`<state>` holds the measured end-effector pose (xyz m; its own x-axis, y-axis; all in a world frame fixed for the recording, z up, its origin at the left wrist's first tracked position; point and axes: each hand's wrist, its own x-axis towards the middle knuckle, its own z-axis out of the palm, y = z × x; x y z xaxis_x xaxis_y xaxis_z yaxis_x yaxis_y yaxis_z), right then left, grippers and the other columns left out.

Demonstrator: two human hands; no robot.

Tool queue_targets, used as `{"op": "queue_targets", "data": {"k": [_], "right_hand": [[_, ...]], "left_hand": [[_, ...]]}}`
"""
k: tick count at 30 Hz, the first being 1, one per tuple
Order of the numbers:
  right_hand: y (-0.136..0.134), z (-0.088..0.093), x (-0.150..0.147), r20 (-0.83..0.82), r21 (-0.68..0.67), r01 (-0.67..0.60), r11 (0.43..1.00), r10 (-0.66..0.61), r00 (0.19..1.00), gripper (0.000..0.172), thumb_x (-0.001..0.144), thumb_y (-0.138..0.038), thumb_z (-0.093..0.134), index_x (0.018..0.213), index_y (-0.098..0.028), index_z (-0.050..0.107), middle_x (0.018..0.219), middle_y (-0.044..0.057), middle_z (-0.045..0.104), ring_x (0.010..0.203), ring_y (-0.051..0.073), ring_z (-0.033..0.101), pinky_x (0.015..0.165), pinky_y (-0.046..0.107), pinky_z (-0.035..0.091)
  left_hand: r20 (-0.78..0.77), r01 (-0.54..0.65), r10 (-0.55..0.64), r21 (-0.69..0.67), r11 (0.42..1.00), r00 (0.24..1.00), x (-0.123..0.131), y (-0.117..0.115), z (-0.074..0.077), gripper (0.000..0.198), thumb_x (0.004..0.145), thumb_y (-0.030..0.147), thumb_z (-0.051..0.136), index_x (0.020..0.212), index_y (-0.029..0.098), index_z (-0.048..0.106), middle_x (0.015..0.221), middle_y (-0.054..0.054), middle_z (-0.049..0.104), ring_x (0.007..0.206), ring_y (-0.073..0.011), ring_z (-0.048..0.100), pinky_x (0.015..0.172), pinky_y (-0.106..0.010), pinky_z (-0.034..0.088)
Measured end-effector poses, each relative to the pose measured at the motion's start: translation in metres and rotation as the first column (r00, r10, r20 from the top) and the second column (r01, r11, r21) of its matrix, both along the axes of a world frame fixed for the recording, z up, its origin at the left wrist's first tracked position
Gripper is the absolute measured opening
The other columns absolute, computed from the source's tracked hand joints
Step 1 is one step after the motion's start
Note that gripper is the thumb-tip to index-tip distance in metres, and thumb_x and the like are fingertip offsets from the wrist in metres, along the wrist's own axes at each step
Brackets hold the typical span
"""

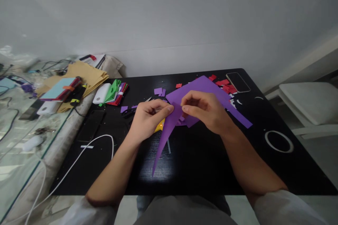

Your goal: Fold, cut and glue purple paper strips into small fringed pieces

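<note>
- The left hand (148, 119) and right hand (208, 110) meet just above the middle of the black counter (200, 161), both working one sheet of purple paper (195, 89).
- Left fingers (165, 109) are closed in a pinch on the sheet's edge at about 9 o'clock of the fold, seemingly to keep it from sliding.
- Right fingers (188, 107) are curled together and clamped on the same paper at about 3 o'clock of the left thumb; the grip looks set to press or crease the fold between the two hands.
- A long purple point (165, 140) hangs from the pinch toward 6 o'clock, tapering over the counter; the broad part of the sheet spreads away toward 12 and 2 o'clock, partly lying flat.
- Small purple scraps (159, 91) lie at 11 o'clock of the hands, red scraps (224, 84) at 1 o'clock, likely offcuts left within reach.
- A phone (238, 82) rests at the far edge, 1 o'clock, out of the working area.
- A stack of coloured paper (116, 93) sits at 10 o'clock, a white cable (87, 149) curves at 8 o'clock, and a white ring (279, 141) lies at 4 o'clock.
</note>
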<state>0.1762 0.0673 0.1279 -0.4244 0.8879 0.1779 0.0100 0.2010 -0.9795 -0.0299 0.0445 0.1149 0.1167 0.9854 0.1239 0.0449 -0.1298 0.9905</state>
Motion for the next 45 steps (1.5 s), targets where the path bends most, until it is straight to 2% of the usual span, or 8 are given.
{"op": "queue_targets", "data": {"k": [9, 17, 23, 26, 29, 33, 38, 45], "right_hand": [[0.002, -0.006, -0.005, 0.055, 0.121, 0.137, 0.983, -0.144, 0.988, 0.015, 0.093, -0.032, 0.075, 0.085, -0.019, 0.073, 0.077, 0.000, 0.071, 0.068, 0.014, 0.064, 0.062, 0.026, 0.051], [0.019, -0.003, 0.016, -0.104, 0.059, 0.370, 0.927, -0.363, 0.926, 0.011, 0.092, -0.026, 0.074, 0.082, -0.021, 0.074, 0.073, -0.001, 0.068, 0.061, 0.013, 0.063, 0.060, 0.027, 0.056], [0.028, -0.010, 0.024, -0.150, 0.027, 0.487, 0.873, -0.478, 0.865, 0.015, 0.094, -0.028, 0.072, 0.080, -0.023, 0.070, 0.076, -0.001, 0.064, 0.063, 0.014, 0.064, 0.063, 0.030, 0.056], [0.029, -0.009, 0.026, -0.063, 0.002, 0.441, 0.898, -0.440, 0.896, 0.015, 0.091, -0.024, 0.070, 0.076, -0.022, 0.070, 0.072, 0.000, 0.063, 0.063, 0.015, 0.063, 0.063, 0.031, 0.055], [0.029, -0.006, 0.029, 0.135, 0.028, 0.335, 0.942, -0.335, 0.932, 0.017, 0.088, -0.024, 0.070, 0.072, -0.021, 0.069, 0.071, 0.001, 0.065, 0.066, 0.016, 0.062, 0.065, 0.033, 0.052], [0.022, -0.008, 0.020, 0.129, 0.118, 0.388, 0.914, -0.401, 0.907, 0.019, 0.085, -0.036, 0.081, 0.086, -0.021, 0.070, 0.089, 0.004, 0.074, 0.086, 0.021, 0.070, 0.081, 0.038, 0.057], [0.002, -0.013, -0.008, -0.065, -0.017, 0.062, 0.998, -0.063, 0.996, 0.033, 0.082, -0.031, 0.087, 0.109, -0.024, 0.071, 0.106, 0.005, 0.079, 0.101, 0.022, 0.076, 0.093, 0.038, 0.062], [-0.005, -0.016, -0.021, -0.124, -0.034, 0.101, 0.994, -0.105, 0.987, 0.010, 0.089, -0.028, 0.080, 0.095, -0.022, 0.075, 0.093, 0.002, 0.080, 0.087, 0.018, 0.077, 0.080, 0.032, 0.064]], "left_hand": [[-0.105, 0.083, -0.088, -0.052, 0.995, 0.991, 0.003, -0.002, 0.000, 0.029, 0.089, 0.042, 0.078, 0.077, 0.016, 0.077, 0.063, -0.001, 0.067, 0.052, -0.0093, 0.052, 0.049, -0.020, 0.037], [-0.204, 0.174, -0.214, -0.199, 0.964, 0.955, -0.042, 0.009, 0.014, 0.023, 0.086, 0.037, 0.080, 0.079, 0.016, 0.079, 0.066, -0.001, 0.072, 0.053, -0.0096, 0.060, 0.049, -0.017, 0.042], [-0.011, -0.066, 0.066, -0.071, 0.995, 0.998, -0.065, 0.020, 0.013, 0.018, 0.078, 0.030, 0.085, 0.074, 0.015, 0.075, 0.064, -0.002, 0.072, 0.055, -0.0114, 0.066, 0.055, -0.020, 0.055], [0.186, -0.264, 0.261, -0.011, 0.964, 0.947, -0.064, 0.026, 0.008, 0.016, 0.074, 0.026, 0.084, 0.072, 0.017, 0.071, 0.062, 0.000, 0.069, 0.052, -0.0107, 0.065, 0.050, -0.020, 0.055], [0.270, -0.322, 0.301, 0.039, 0.946, 0.915, -0.061, 0.028, 0.006, 0.015, 0.073, 0.024, 0.081, 0.071, 0.018, 0.067, 0.059, 0.003, 0.064, 0.049, -0.0098, 0.062, 0.046, -0.019, 0.051], [0.186, -0.196, 0.181, 0.065, 0.978, 0.966, -0.052, 0.023, 0.003, 0.013, 0.078, 0.023, 0.079, 0.074, 0.017, 0.068, 0.059, 0.003, 0.065, 0.048, -0.0096, 0.061, 0.048, -0.020, 0.050], [-0.067, 0.086, -0.088, -0.021, 0.996, 0.994, -0.026, 0.007, 0.003, 0.018, 0.082, 0.027, 0.081, 0.075, 0.016, 0.068, 0.060, 0.001, 0.066, 0.052, -0.0105, 0.060, 0.052, -0.021, 0.048], [-0.176, 0.069, -0.064, 0.026, 0.997, 0.982, -0.005, -0.003, 0.004, 0.021, 0.087, 0.032, 0.078, 0.078, 0.016, 0.068, 0.062, 0.001, 0.065, 0.052, -0.0082, 0.055, 0.050, -0.019, 0.041]]}}
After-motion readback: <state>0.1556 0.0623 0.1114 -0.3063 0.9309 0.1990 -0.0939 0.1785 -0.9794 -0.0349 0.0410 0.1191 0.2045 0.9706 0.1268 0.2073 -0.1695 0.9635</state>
